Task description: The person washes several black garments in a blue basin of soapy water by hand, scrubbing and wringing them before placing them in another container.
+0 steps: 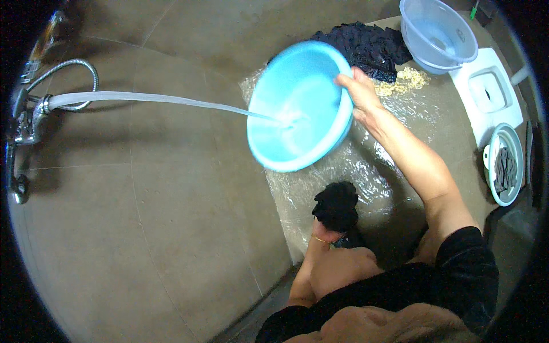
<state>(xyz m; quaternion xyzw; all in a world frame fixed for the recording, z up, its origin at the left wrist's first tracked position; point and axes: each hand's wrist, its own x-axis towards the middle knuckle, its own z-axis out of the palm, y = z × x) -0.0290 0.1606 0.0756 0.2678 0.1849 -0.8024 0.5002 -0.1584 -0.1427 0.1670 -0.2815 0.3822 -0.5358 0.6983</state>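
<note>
My right hand (pixel 361 93) grips the rim of a light blue plastic basin (pixel 304 70) and holds it tilted above the wet floor. A stream of water (pixel 150 97) from the chrome wall tap (pixel 39 112) runs into it and splashes on its inner surface. Lower down, close to my knees, my left hand (pixel 325 233) holds a bunched black cloth (pixel 338 206). The cloth hides most of those fingers.
Dark wet fabric (pixel 364 45) lies heaped behind the basin, beside a crumpled pale yellow cloth (pixel 407 81). A translucent tub (pixel 433 40) stands near a white squat toilet (pixel 489 90). A smaller basin (pixel 517 171) at right holds grey cloth. Water (pixel 369 180) covers the floor.
</note>
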